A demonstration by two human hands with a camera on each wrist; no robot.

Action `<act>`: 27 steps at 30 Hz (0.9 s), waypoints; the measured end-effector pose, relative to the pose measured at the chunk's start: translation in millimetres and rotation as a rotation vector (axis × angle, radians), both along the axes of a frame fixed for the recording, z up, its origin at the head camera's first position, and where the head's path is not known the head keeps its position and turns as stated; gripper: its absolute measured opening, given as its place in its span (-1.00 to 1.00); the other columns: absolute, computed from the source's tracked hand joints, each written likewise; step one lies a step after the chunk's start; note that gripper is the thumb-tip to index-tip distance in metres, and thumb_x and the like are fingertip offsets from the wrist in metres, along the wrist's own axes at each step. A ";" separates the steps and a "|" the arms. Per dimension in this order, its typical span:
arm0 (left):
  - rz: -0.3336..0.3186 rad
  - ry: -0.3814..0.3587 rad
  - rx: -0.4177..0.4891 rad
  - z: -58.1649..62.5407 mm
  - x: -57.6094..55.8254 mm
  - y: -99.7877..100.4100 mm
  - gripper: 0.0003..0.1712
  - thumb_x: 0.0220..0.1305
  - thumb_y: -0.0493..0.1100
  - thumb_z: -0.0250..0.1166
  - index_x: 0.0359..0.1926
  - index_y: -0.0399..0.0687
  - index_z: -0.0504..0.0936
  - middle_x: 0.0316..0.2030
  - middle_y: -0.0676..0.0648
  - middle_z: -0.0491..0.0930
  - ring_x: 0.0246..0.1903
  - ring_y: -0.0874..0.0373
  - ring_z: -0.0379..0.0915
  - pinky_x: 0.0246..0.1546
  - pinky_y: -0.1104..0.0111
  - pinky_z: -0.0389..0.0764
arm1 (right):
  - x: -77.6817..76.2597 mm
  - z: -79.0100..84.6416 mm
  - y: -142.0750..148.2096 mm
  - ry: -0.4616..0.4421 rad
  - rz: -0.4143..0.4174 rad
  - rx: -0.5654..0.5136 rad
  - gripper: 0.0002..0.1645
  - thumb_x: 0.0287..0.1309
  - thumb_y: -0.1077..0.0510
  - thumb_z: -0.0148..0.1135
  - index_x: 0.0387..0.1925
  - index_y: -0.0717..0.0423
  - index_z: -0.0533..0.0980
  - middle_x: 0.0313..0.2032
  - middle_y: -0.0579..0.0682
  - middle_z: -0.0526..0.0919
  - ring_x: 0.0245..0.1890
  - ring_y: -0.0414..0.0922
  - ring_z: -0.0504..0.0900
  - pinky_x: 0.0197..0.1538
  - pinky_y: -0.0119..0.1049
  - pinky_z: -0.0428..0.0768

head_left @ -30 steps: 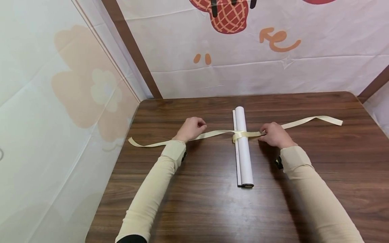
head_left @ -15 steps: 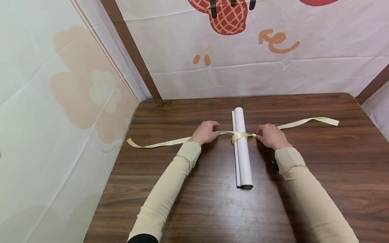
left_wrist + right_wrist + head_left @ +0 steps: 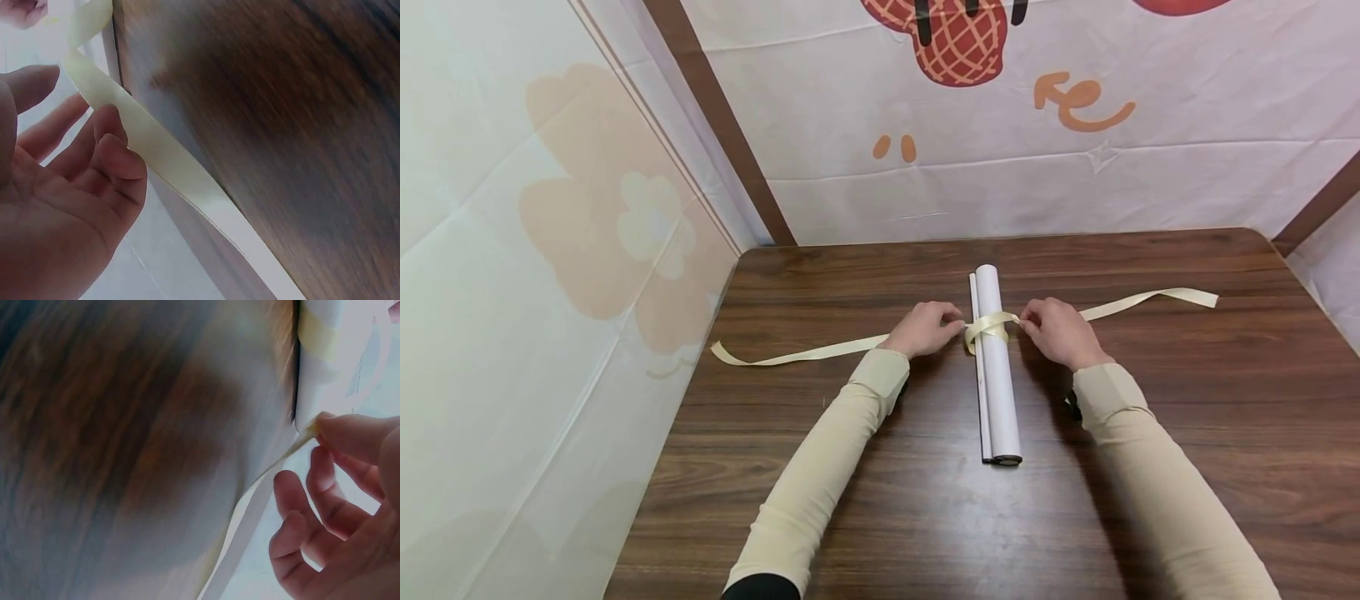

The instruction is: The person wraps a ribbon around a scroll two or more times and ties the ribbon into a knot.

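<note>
A rolled white paper (image 3: pixel 997 383) lies lengthwise on the dark wooden table (image 3: pixel 925 517). A cream ribbon (image 3: pixel 987 326) loops around the roll's upper part. My left hand (image 3: pixel 957 321) pinches the ribbon just left of the roll, and my right hand (image 3: pixel 1024 317) pinches it just right of the roll. In the left wrist view the ribbon (image 3: pixel 162 162) runs across the curled fingers of my left hand (image 3: pixel 69 106). The right wrist view shows my right hand (image 3: pixel 322 425) pinching the ribbon (image 3: pixel 250 519) between thumb and finger beside the roll (image 3: pixel 319 356).
One ribbon tail (image 3: pixel 790 357) trails left to the table's edge; the other tail (image 3: pixel 1157 297) trails off to the right. White printed cloth walls (image 3: pixel 1037 167) close in the table at the back and left.
Both hands have slid inward along the ribbon and now sit right beside the roll. The loop around the roll has lifted a little, and the right tail has drawn in.
</note>
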State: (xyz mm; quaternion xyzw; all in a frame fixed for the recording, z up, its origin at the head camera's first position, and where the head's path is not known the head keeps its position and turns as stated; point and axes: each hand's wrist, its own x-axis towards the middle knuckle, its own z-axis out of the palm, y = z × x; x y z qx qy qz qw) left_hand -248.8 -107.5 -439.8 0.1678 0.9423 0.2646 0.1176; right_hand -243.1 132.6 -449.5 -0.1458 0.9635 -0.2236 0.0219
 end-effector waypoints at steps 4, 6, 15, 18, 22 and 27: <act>-0.019 0.008 -0.014 0.0 0.1 3.3 -0.63 0.41 -0.05 0.10 0.11 -0.08 0.59 0.07 -0.05 0.63 0.12 0.12 0.50 0.18 0.29 0.47 | -0.8 -1.0 -3.4 0.020 0.012 -0.056 -0.80 0.31 0.12 0.13 -0.20 0.16 0.57 -0.29 0.17 0.64 -0.29 0.07 0.57 -0.21 -0.02 0.49; -0.025 0.010 -0.012 0.0 0.3 4.5 -0.65 0.40 -0.06 0.12 0.08 -0.08 0.61 0.03 -0.05 0.64 0.07 0.14 0.52 0.15 0.30 0.48 | -1.2 -2.3 -4.8 0.028 0.025 -0.087 -0.81 0.32 0.12 0.13 -0.20 0.16 0.57 -0.28 0.16 0.65 -0.30 0.06 0.56 -0.21 -0.03 0.48; -0.050 -0.004 0.050 -0.5 0.3 5.2 -0.71 0.38 -0.13 0.12 0.01 -0.07 0.65 -0.09 -0.03 0.69 -0.13 0.19 0.52 0.01 0.37 0.50 | -2.4 -4.0 -13.0 0.069 0.078 -0.217 -0.86 0.31 0.17 0.14 -0.27 0.16 0.56 -0.36 0.11 0.54 -0.36 -0.01 0.48 -0.28 -0.20 0.40; -0.065 -0.027 0.075 1.4 0.4 4.3 -0.66 0.39 -0.17 0.07 0.09 -0.11 0.60 -0.05 -0.07 0.66 -0.08 0.16 0.53 0.03 0.36 0.50 | -2.1 -2.5 -15.8 0.078 0.087 -0.250 -0.87 0.30 0.19 0.15 -0.28 0.19 0.57 -0.36 0.12 0.55 -0.36 -0.01 0.49 -0.27 -0.22 0.40; -0.078 -0.083 0.119 2.8 1.0 3.7 -0.62 0.43 -0.13 0.00 0.14 -0.13 0.55 -0.08 -0.07 0.64 -0.16 0.18 0.49 -0.07 0.41 0.48 | -1.3 -1.5 -18.7 0.073 0.074 -0.270 -0.89 0.29 0.23 0.14 -0.29 0.19 0.56 -0.38 0.11 0.59 -0.36 -0.02 0.52 -0.27 -0.22 0.41; -0.075 -0.140 0.150 2.7 2.0 5.2 -0.63 0.44 -0.07 0.06 0.11 -0.14 0.56 -0.21 -0.07 0.63 -0.45 0.23 0.47 -0.35 0.47 0.50 | 0.2 -1.6 -21.6 0.066 0.049 -0.298 -0.89 0.30 0.22 0.13 -0.29 0.15 0.56 -0.40 0.07 0.64 -0.38 -0.05 0.52 -0.27 -0.24 0.42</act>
